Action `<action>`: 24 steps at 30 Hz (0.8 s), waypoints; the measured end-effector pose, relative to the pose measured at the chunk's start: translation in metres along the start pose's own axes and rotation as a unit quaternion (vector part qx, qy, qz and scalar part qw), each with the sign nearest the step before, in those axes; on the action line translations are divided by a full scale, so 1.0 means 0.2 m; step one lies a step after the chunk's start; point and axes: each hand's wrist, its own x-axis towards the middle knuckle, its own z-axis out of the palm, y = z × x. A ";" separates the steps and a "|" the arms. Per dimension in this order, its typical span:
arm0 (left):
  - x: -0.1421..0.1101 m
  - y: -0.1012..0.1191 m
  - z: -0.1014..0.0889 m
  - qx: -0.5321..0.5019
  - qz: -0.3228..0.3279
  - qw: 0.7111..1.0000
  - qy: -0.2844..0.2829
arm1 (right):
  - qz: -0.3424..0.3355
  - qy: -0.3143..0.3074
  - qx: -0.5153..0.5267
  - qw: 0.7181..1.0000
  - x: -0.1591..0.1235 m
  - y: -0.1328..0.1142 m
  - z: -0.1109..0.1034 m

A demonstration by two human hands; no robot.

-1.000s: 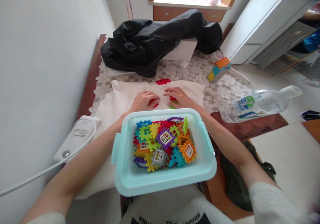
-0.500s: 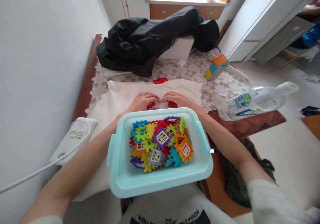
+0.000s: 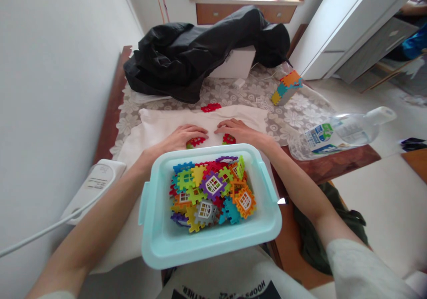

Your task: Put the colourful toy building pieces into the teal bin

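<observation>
Just beyond the far rim of the turquoise tub (image 3: 213,246), toward its left end, the left hand (image 3: 191,134) has its fingers closed over a left toothed piece (image 3: 198,141), red with some green at its lower left. It looks like thin moulded plastic, so it should be light and stiff, a little slick on the faces, with the small teeth the likeliest part to bend; a pinch on two opposite edges should suit it best. Its visible length runs roughly sideways, nearly level with the tub's far rim, the right end a touch higher.

Farther beyond the tub's middle, a flat red piece (image 3: 211,107) lies apart from both hands, its long axis also crosswise.

In the tub, the loose pieces (image 3: 213,185) lie heaped at all angles, flat or tilted; any of them should lift easily by an exposed edge.

Beyond the right half of the tub's far rim, the right hand (image 3: 233,130) is closed over a right toothed piece (image 3: 229,139) (the thumb is out of sight, so the exact grip is hard to tell). Red shows above, green below; it should handle just as lightly, held by its edges. Too little shows to fix its long axis. The two hands are near each other but apart.

Well beyond the tub's far right corner stands a joined block (image 3: 287,87), slanting from yellow up to orange; its seams could part if squeezed, so its broad sides seem the safer hold.
</observation>
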 end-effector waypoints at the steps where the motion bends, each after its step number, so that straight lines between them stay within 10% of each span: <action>1: 0.00 0.00 0.00 0.012 -0.006 1.000 0.001 | 0.005 -0.002 0.007 1.000 0.00 0.02 0.00; 10: 0.01 0.00 0.08 0.056 -0.033 0.994 0.086 | -0.017 0.094 -0.006 0.995 0.05 -0.01 0.09; 17: 0.00 -0.01 0.03 0.053 0.013 0.998 0.016 | -0.025 0.006 0.031 0.999 0.02 0.05 0.07; 24: 0.01 -0.03 0.07 0.054 -0.036 0.994 0.084 | -0.010 0.080 0.007 0.997 0.05 0.00 0.10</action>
